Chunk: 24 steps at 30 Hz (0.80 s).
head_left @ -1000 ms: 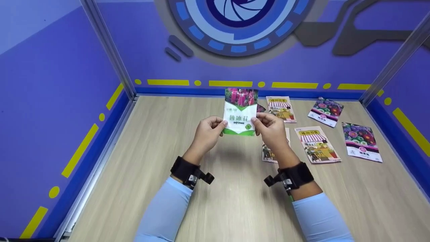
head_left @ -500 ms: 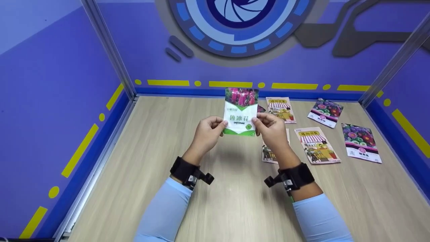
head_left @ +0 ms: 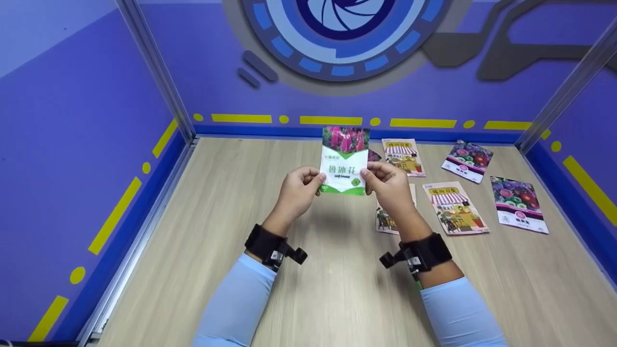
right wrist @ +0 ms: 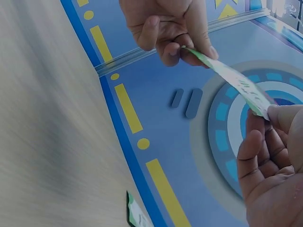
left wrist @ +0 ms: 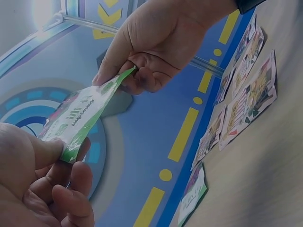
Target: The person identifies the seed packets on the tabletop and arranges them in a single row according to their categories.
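Both hands hold up a white and green seed packet (head_left: 344, 161) with pink lupine flowers pictured along its top. The left hand (head_left: 301, 188) pinches its left edge between thumb and fingers, and the right hand (head_left: 389, 187) pinches the right edge the same way. Raised off the table, the packet casts a shadow below. The left wrist view shows its front (left wrist: 78, 113) tilted between the two thumbs. From the right wrist the packet (right wrist: 236, 82) appears nearly edge-on. Behind it another green and white packet (left wrist: 192, 195) lies on the table, mostly hidden in the head view.
On the right of the wooden table (head_left: 217, 231) lie pink packets with a striped awning picture, among them one packet (head_left: 455, 208) beside the right wrist. Two purple-flower packets (head_left: 467, 161) lie farther right. Blue panels (head_left: 72, 159) wall in the left, back and right sides.
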Tool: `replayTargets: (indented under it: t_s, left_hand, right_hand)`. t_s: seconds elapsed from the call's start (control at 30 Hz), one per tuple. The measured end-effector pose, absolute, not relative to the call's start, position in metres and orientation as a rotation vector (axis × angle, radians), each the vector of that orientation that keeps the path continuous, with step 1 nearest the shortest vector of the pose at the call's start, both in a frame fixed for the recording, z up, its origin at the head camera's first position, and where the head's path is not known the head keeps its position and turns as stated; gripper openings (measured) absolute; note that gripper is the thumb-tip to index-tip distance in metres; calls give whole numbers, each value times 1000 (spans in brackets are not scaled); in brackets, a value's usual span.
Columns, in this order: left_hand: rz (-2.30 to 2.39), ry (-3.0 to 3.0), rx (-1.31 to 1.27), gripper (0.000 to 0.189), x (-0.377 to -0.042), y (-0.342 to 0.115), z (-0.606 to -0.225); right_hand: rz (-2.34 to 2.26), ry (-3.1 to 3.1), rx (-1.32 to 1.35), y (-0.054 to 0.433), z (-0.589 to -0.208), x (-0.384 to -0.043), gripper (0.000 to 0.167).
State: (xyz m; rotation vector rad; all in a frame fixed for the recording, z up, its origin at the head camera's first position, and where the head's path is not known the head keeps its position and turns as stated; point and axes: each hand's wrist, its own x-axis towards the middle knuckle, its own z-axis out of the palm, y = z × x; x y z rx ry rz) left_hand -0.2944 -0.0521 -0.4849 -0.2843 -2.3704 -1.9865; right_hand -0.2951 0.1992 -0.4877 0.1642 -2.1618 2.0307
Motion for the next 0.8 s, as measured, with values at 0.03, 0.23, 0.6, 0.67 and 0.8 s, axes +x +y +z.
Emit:
replayTargets:
  t_s: [0.03,0.23,0.6,0.67,0.8]
  left_hand:
    - [-1980,-2374,-276,14,-296,-52,-487]
    - [-1888,-2466,-163,14,-306,-56,-502]
    - [-1716,-2717,-60,19,-309,-55,-522]
    - [-1644,-2787,-53,19,-308,-55,-525]
    - [-1487,-2917,-64,32,-308,-55,-531]
  right_hand:
    - [2042,-2179,157,199,-488,-296,24]
    - [2082,-2322,160,200,-497,-302,44]
    - [1856,-2551,246,197,-521,-309,63]
    - [1794,-2607,260,196,-525,-309,56]
    - [1687,-2766,301,195,-532,-308,52]
